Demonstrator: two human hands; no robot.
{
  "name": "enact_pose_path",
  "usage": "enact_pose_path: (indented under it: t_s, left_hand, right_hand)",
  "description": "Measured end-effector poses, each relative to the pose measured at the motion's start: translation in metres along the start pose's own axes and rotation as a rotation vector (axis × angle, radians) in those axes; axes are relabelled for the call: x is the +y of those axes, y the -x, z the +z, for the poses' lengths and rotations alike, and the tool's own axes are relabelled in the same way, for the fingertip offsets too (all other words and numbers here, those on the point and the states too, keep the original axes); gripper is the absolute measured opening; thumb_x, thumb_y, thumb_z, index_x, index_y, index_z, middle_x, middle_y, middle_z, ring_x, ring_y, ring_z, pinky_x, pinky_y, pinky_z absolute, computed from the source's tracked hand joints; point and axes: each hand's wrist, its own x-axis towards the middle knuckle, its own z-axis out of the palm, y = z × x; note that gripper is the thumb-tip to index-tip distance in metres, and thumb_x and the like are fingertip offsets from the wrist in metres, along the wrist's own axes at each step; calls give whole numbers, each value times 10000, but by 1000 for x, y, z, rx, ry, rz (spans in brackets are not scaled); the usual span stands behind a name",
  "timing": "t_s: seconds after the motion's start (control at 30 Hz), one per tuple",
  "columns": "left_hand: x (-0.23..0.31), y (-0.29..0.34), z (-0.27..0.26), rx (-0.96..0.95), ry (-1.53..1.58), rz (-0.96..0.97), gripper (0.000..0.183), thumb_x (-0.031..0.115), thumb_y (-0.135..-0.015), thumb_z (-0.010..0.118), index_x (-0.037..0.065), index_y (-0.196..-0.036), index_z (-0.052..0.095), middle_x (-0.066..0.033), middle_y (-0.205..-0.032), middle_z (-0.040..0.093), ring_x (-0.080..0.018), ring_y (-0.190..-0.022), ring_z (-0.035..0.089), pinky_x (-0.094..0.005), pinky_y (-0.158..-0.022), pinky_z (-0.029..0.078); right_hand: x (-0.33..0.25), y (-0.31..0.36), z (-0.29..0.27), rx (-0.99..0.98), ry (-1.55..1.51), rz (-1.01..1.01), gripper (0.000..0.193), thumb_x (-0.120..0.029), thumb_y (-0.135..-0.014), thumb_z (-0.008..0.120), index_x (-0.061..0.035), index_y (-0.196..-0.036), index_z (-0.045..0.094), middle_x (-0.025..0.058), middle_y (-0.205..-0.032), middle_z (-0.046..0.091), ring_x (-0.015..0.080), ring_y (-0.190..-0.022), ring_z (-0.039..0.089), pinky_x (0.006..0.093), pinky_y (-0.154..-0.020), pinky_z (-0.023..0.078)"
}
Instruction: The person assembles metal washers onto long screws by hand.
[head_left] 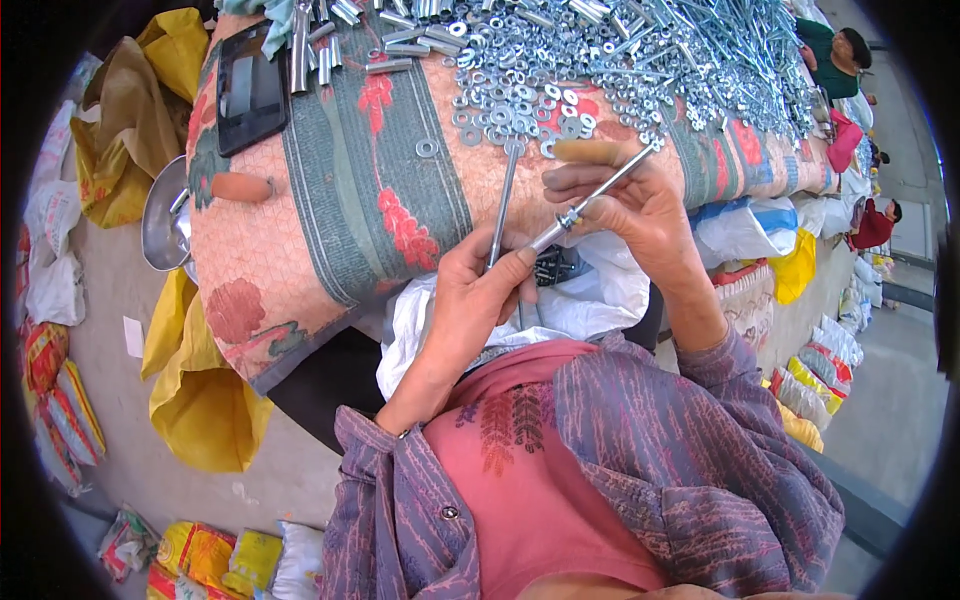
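Over the table's near edge, my left hand (483,285) is closed round the metal sleeve (547,237) of a long, thin bolt (618,178). A second thin metal rod (506,195) also rises from that hand, its tip by the loose washers. My right hand (640,215) pinches the first bolt near a small washer (568,218) at the sleeve's end. That bolt slants up to the right, its far end near the washer pile. A yellowish-brown cover (592,152) sits on one right fingertip. Loose washers (500,115) lie just beyond both hands.
A patterned cloth (330,200) covers the table. On it are metal sleeves (405,48), a heap of long bolts (730,50), a dark tablet-like device (254,88) and an orange-brown finger cover (242,187). A white bag (610,290) lies below my hands; yellow sacks (205,400) stand left.
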Motion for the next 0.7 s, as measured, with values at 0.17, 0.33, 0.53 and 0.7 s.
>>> enact_pose_path:
  t_s: [0.17,0.33,0.53,0.7]
  left_hand:
    - [2,0,4,58,-35,19,117,145,-832,633,50,-858,571,-10,-596,549,-18,-411,368,-177,-368,239]
    - [6,1,-2,92,-13,9,117,134,-816,655,55,-830,570,-3,-569,543,-17,-411,376,-170,-374,243]
    - [-4,1,2,55,-30,29,73,91,-821,627,49,-831,569,-12,-555,558,-18,-404,369,-180,-367,244]
    - [0,1,0,89,-19,17,79,90,-816,632,52,-825,563,-12,-556,559,-19,-412,381,-180,-371,249]
  right_hand:
    - [13,5,-5,-45,127,-9,312,-37,-847,585,37,-1143,518,122,-1079,590,196,-990,591,328,-846,512]
    - [5,3,0,-26,-5,-3,318,-76,-862,580,41,-1150,513,130,-1043,610,195,-971,602,315,-850,501]
    - [10,7,-3,16,50,-38,365,-147,-880,573,33,-1187,490,128,-979,627,172,-908,617,290,-819,506]
    - [9,7,-10,3,195,-41,371,-175,-898,550,29,-1201,482,105,-956,633,151,-876,616,273,-772,511]
